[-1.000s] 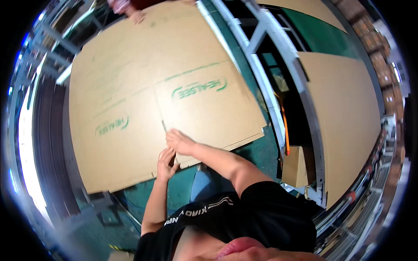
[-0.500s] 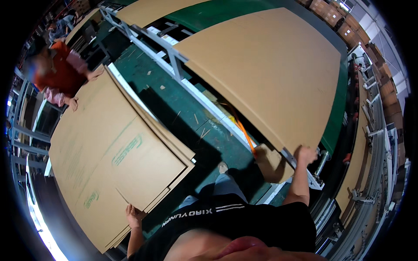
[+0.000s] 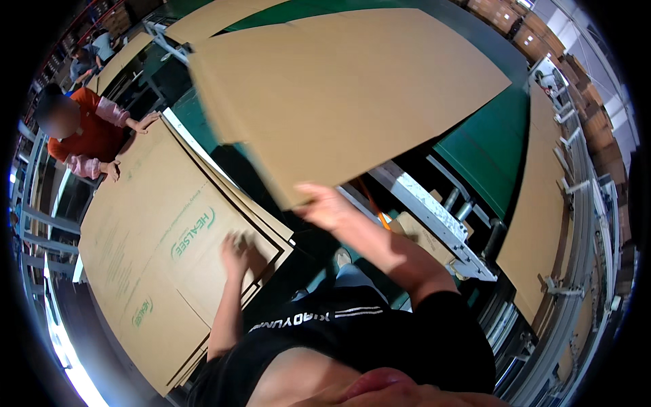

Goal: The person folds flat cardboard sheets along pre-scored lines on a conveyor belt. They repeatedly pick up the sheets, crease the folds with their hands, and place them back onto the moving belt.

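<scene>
My right hand [image 3: 324, 205] is closed on the near corner of a large plain cardboard sheet [image 3: 352, 88]. That sheet slants across the gap between the conveyor and a stack at my left, its near edge smeared by motion. Over the stack of cardboard sheets [image 3: 156, 264], which carries green print, hovers my left hand [image 3: 235, 254]. Its fingers are somewhat blurred but apart, with nothing seen in them; whether it touches the top sheet I cannot tell. Across the stack, a co-worker in an orange top [image 3: 91, 136] rests both hands at its far edge.
The conveyor has a green belt [image 3: 485, 163] and a pale metal frame [image 3: 434, 210]. A brown cardboard piece [image 3: 420, 234] and an orange strap lie by the frame. Rails with rollers [image 3: 576, 224] run along the right. Brown cartons [image 3: 542, 37] are piled at the back right.
My right hand has swung left from the conveyor's near end, pulling the sheet off toward the stack. My left hand has moved from the stack's near edge farther over it.
</scene>
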Tool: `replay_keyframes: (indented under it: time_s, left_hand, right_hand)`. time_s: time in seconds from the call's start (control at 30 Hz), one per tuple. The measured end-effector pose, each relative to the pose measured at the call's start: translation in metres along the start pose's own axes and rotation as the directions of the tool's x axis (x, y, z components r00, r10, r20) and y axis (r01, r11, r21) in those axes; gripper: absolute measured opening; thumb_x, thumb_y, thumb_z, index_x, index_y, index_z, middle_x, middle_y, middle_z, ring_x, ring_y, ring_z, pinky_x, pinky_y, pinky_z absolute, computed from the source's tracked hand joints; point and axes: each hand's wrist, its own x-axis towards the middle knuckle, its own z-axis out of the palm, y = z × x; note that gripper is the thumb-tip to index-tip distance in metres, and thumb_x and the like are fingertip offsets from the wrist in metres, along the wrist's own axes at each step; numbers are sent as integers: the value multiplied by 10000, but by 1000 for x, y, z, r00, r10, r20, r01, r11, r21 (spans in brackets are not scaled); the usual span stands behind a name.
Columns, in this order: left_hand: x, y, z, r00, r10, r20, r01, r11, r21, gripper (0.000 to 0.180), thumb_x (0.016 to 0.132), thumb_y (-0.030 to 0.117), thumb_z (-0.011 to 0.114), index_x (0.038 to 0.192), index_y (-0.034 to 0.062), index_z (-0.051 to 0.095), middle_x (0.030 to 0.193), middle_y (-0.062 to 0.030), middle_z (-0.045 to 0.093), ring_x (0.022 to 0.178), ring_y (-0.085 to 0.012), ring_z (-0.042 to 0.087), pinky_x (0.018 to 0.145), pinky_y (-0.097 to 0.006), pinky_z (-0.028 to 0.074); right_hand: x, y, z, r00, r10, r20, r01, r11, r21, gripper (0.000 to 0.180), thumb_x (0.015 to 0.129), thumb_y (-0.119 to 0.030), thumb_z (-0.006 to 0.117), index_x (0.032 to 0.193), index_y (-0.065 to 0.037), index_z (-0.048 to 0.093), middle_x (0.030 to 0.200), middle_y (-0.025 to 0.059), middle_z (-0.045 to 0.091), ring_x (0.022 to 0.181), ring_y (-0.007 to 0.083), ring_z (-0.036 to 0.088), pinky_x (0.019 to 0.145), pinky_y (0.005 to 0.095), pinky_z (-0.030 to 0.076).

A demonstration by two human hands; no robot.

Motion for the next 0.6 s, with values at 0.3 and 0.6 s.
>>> replay_keyframes:
  time_s: [0.3, 0.6]
  left_hand:
    - [87, 207, 119, 678, 98, 728, 727, -230, -646, 745, 889, 589, 536, 1418, 88, 377, 1431, -101, 446, 1301, -286, 431, 1062, -516, 360]
    - [172, 205, 96, 871, -187, 455, 491, 267, -829, 436, 792, 116, 710, 1175, -49, 580, 1056, -138, 647, 958, -227, 616, 836, -376, 510]
  right_hand:
    - [-78, -210, 199, 266, -469, 842, 418, 843, 337, 625, 912, -585, 479, 1048, 17, 571, 932, 140, 629, 914, 266, 624, 754, 374, 524]
    - [81, -270, -277, 432, -889, 154, -53, -195, -979, 841, 742, -189, 757, 1416, 38, 309, 1429, 259, 373, 1314, 374, 394, 1089, 431, 339]
